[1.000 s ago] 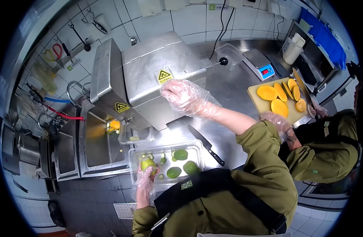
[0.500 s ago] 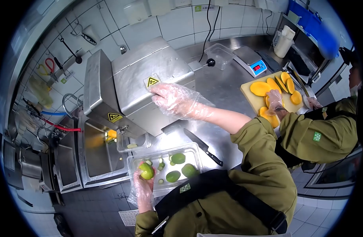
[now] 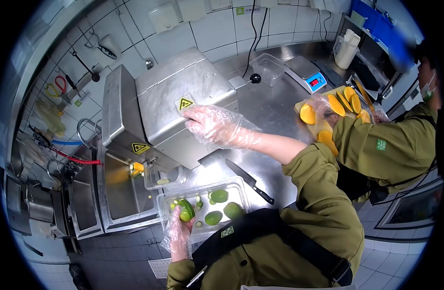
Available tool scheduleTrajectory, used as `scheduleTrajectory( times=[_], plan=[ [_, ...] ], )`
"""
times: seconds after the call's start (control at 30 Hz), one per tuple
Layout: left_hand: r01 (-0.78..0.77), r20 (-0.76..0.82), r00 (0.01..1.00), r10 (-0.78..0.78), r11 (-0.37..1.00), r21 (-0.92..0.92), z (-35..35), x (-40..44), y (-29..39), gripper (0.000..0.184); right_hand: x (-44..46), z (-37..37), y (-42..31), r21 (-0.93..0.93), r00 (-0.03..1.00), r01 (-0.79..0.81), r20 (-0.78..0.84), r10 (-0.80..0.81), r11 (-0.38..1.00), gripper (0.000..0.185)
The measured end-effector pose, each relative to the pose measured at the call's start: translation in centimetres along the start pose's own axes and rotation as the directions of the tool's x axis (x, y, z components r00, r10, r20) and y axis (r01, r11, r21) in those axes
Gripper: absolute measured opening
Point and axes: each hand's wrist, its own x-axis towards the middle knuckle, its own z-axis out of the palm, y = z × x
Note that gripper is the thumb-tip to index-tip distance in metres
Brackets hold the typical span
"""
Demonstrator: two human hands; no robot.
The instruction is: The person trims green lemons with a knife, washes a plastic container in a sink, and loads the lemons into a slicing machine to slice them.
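My left hand [image 3: 182, 233], in a clear plastic glove, has its fingers wrapped round a green lime [image 3: 186, 210]. It is over the left side of a clear tray [image 3: 242, 189] with several green fruits [image 3: 219, 195] and small cut-off end pieces inside. My right hand [image 3: 210, 124], also gloved, is by the front edge of a steel machine [image 3: 183, 77], just below a yellow warning label [image 3: 185, 103]. Its fingers are curled in; whether they grip anything is hidden. A black-handled knife [image 3: 249, 180] lies on the steel counter right of the tray.
A steel sink [image 3: 125, 203] with yellow and green scraps lies to the left. Beside the machine is a small clear container [image 3: 176, 178]. A co-worker [image 3: 391, 150] on the right handles sliced mango [image 3: 336, 105] on a board. A scale [image 3: 309, 77] stands behind.
My left hand has turned and shifted slightly right with the lime. My right hand has barely moved. The co-worker's hand and arm have shifted left over the mango slices.
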Motion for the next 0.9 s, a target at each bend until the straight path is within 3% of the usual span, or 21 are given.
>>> scheduleTrajectory(
  times=[0.13,0.23,0.43,0.63,0.77,0.87,0.9],
  plan=[
    [0.047,0.026,0.999,-0.046,0.998,-0.035,-0.5,0.7,-0.1,0.036,-0.2,0.4,0.1,0.005,1.000,0.003,-0.008,-0.003,1.000,0.012],
    [-0.041,-0.123,0.992,0.031,0.996,-0.079,1.1,0.0,-0.1,0.037,-0.1,0.1,-0.1,-0.024,0.999,0.037,-0.023,-0.037,0.999,0.012],
    [-0.048,0.019,0.999,0.047,0.998,0.044,-0.3,-0.1,-0.4,0.029,0.1,-0.4,-0.5,0.028,0.998,-0.025,-0.049,0.027,0.999,0.011],
    [0.163,-0.008,0.986,-0.166,0.974,-0.156,-1.6,1.5,-0.2,0.034,-0.2,0.7,-0.2,0.018,0.996,0.005,-0.093,-0.004,1.000,0.011],
    [0.051,-0.102,0.992,-0.069,0.985,-0.167,-0.2,1.1,-0.2,0.040,-0.3,0.6,-0.3,0.034,0.997,-0.024,-0.072,0.027,0.999,0.011],
    [0.087,-0.011,0.996,-0.090,0.985,-0.146,0.1,-0.1,0.2,0.035,-0.4,0.6,-0.4,0.031,0.996,-0.010,-0.091,0.013,0.999,0.011],
    [0.034,-0.010,0.999,-0.035,0.995,-0.095,0.0,-0.3,-0.1,0.035,-0.3,0.6,-0.3,0.022,0.995,0.007,-0.101,-0.005,1.000,0.010]
  ],
)
